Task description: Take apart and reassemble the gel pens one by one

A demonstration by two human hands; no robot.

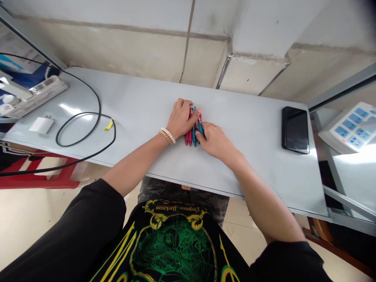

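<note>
Several red and blue pens [194, 138] lie side by side on the grey table [141, 113], roughly at its middle. My left hand [182, 117], with bracelets at its wrist, rests against their left side, its fingers curled round the far ends and its thumb across the top. From the right, my right hand [212, 138] closes on pens at that edge of the group, thumb at the near side. Both hands partly cover the pens, so how many each one grips is hidden.
A black device [295, 130] lies at the table's right, near a socket box [352, 127]. On the left are a looped black cable [98, 98], a white charger [41, 125] and a power strip [38, 96]. A wall [132, 51] stands behind the table.
</note>
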